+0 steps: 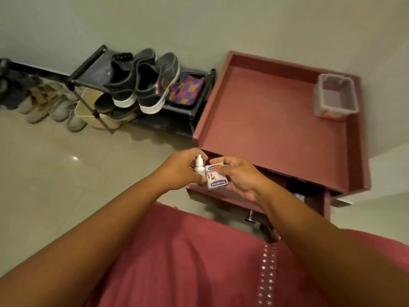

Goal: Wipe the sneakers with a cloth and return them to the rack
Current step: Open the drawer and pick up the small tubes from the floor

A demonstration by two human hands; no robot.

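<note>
Hands over drawer (221,197): left grip (180,168) pinches dropper bottle (199,166), right grip (238,176) plaster box (217,179) (sneakers (141,83) racked).

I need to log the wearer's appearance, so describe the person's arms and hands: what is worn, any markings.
Both forearms are bare to the frame edge, with no sleeves, watch or bracelets visible. The left hand and the right hand show no rings or gloves that I can make out. The right thumbnail is painted orange-red. Below is a dark pink garment with a column of small shiny studs.

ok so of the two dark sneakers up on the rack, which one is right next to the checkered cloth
The right-hand sneaker, beside the checkered cloth on the rack. The other sneaker sits left of it, on its far side from the cloth.
</note>
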